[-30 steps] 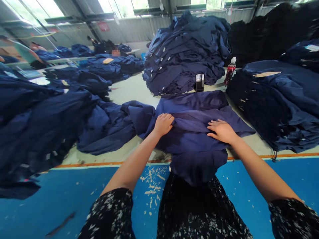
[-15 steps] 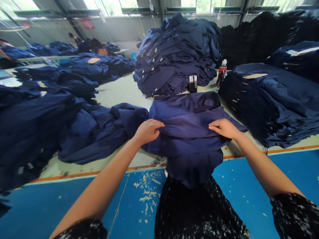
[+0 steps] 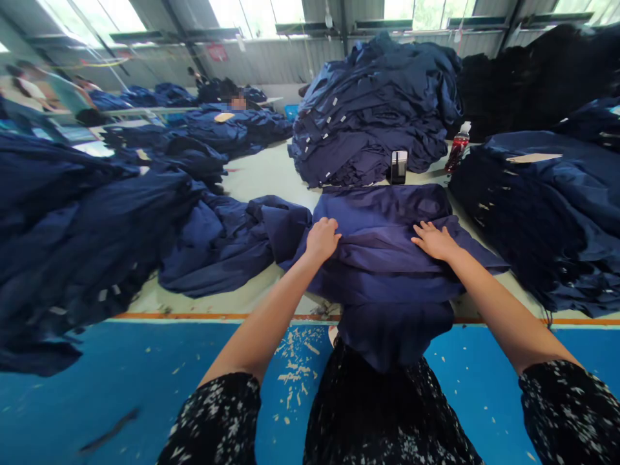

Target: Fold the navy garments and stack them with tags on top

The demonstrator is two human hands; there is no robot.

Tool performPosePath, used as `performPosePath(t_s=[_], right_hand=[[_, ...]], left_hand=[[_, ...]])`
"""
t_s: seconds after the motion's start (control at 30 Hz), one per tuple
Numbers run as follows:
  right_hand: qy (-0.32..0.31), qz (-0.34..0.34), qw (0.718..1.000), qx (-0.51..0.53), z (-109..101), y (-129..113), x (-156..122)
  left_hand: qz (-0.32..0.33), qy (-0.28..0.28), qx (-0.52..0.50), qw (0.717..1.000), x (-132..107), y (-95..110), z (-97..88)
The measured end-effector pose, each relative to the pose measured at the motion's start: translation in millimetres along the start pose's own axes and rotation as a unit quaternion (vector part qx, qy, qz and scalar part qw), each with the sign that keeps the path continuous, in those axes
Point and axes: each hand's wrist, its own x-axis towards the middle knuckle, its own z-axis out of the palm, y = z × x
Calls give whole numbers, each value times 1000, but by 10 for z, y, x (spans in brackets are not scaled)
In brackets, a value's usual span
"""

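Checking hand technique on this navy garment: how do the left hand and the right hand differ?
The left hand is curled, its fingers bunched on the navy garment, while the right hand lies flatter with its fingers spread. The left hand's fingers point away from the person; the right hand's point inward, across the garment. Both hands are bare, palm down, and on the same garment.
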Motion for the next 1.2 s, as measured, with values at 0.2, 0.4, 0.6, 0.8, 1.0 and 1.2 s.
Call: performPosePath(t_s=[0.2,0.4,0.6,0.8,1.0,1.2], right_hand=[[61,-186,981,1,89,-849,44],[13,-184,983,-1,419,-1014,-32],[23,-179,984,0,511,-936,-26],[37,-186,982,3,571,-916,-5],[34,-184,982,2,582,-916,-2],[36,-185,982,4,539,-957,-31]], left_hand=[[152,-25,24,988,-160,368,157],[114,-122,5,986,-335,227,444],[87,-39,-40,995,-261,-113,215],[-81,180,-50,979,-176,-903,-245],[-329,219,-78,916,-17,-1581,-434],[-404,173,-128,889,229,-1915,-482]])
